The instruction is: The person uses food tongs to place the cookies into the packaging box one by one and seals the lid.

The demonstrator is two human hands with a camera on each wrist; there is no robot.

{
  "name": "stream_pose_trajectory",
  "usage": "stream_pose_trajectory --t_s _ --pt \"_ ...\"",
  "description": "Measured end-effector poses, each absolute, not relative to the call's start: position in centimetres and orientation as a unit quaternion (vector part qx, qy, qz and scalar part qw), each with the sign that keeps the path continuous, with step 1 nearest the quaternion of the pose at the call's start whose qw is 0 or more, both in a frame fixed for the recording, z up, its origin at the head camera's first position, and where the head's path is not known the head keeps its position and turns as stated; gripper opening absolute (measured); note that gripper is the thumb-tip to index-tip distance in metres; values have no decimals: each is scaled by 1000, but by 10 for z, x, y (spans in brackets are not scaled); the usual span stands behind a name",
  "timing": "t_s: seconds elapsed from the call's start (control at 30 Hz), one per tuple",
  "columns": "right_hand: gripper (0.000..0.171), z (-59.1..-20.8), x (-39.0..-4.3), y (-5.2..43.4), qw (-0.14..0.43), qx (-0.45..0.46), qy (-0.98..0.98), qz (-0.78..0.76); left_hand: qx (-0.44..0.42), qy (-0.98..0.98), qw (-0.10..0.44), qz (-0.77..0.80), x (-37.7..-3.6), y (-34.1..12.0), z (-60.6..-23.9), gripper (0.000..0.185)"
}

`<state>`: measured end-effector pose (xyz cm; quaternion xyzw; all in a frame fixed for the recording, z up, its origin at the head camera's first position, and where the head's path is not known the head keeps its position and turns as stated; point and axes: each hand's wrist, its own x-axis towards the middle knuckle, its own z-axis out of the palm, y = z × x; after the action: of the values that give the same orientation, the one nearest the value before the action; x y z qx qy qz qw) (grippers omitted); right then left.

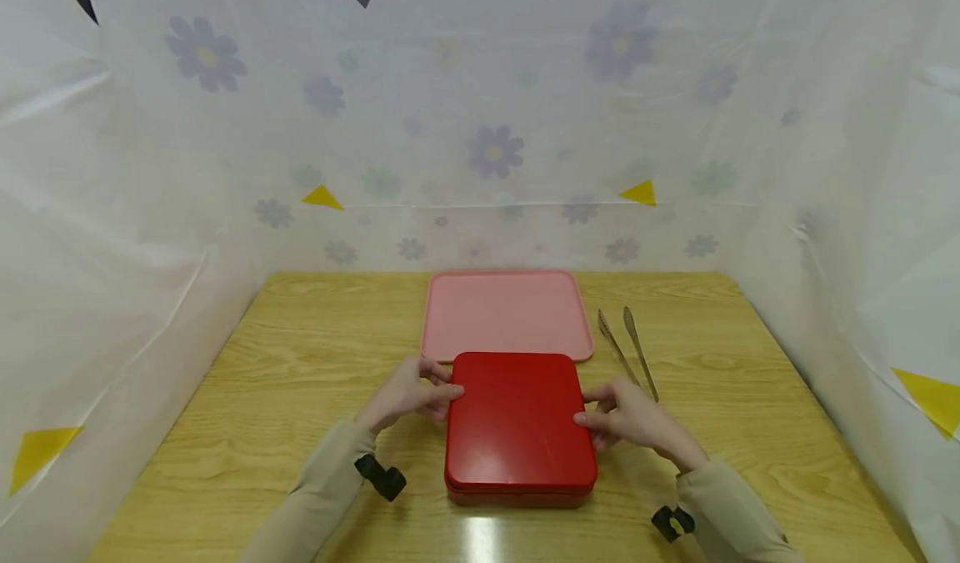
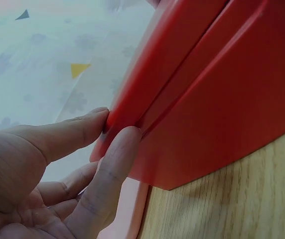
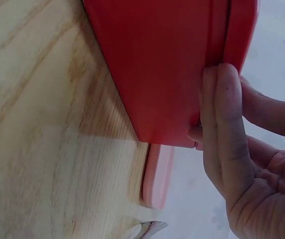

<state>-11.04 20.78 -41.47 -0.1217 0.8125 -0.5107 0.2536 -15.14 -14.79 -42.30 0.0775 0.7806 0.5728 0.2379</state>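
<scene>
A flat red box with a lid lies on the wooden table in front of me. My left hand pinches the lid's left edge near the far corner, thumb on top and fingers along the seam. In the left wrist view my fingertips press at the gap between lid and base of the red box. My right hand grips the right edge the same way. The right wrist view has its fingers laid along the seam of the red box.
A pink tray lies just behind the box, its edge also in the right wrist view. Two metal utensils lie to the right of the tray. White flowered sheets wall in the table on three sides.
</scene>
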Motion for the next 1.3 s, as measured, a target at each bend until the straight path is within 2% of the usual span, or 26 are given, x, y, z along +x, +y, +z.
stream_pose_trajectory --t_s 0.17,0.33,0.43,0.53,0.73,0.87,1.1,1.2,1.3 --pt "56 -415 -105 205 249 -121 812 -514 77 784 241 567 -150 -149 -423 40" --pt "65 -416 -101 204 244 -125 818 -506 71 796 240 552 -150 -149 -424 46" --pt "75 -416 -98 205 257 -129 816 -502 80 812 222 534 -154 -145 -426 50" --pt "91 -415 -92 204 288 -124 814 -488 102 826 210 514 -159 -141 -428 45" --pt "115 -415 -80 199 319 -139 812 -468 112 818 214 521 -163 -138 -430 42" --pt "118 -414 -77 197 309 -149 812 -471 140 795 240 539 -161 -139 -428 55" --pt "119 -412 -78 195 304 -157 819 -460 197 797 299 487 -157 -148 -427 110" --pt "118 -413 -78 194 302 -163 822 -455 208 792 317 478 -156 -148 -426 119" --pt "118 -415 -77 194 299 -166 823 -453 209 792 322 474 -155 -147 -427 119"
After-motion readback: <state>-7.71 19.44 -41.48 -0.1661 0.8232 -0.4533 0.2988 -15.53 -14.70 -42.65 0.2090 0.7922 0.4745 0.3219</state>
